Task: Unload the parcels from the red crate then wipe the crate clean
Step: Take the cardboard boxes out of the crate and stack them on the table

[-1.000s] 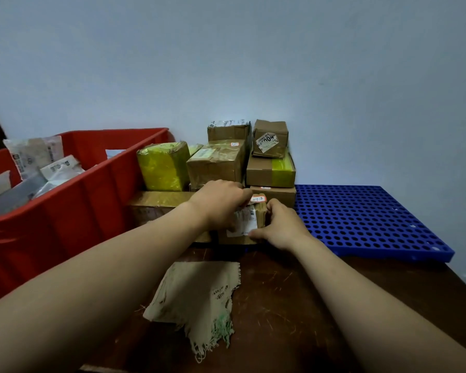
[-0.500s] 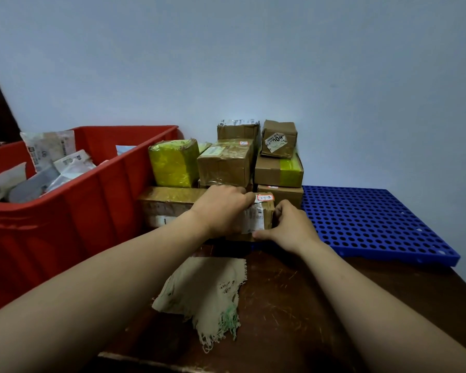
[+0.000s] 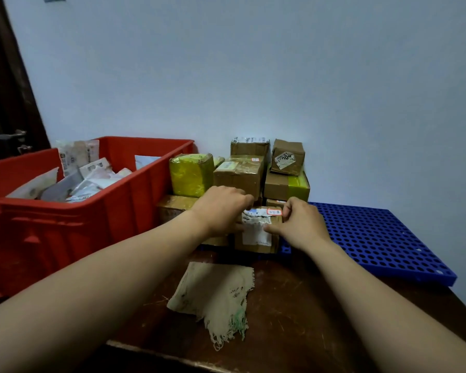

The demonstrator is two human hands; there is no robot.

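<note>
The red crate stands at the left with several grey and white mailer bags inside. To its right is a stack of cardboard parcels against the wall, one wrapped in yellow tape. At the front of the stack sits a small brown box with a white label. My left hand grips its top left and my right hand grips its right side. A frayed beige cloth lies on the dark table in front of the box.
A blue perforated plastic pallet lies on the table at the right, under the stack's right edge. The dark wooden table has its front edge near me. A dark door with a handle stands at the far left.
Both hands stay on the small labelled box. My view has tilted up and shifted left, showing more of the crate and door.
</note>
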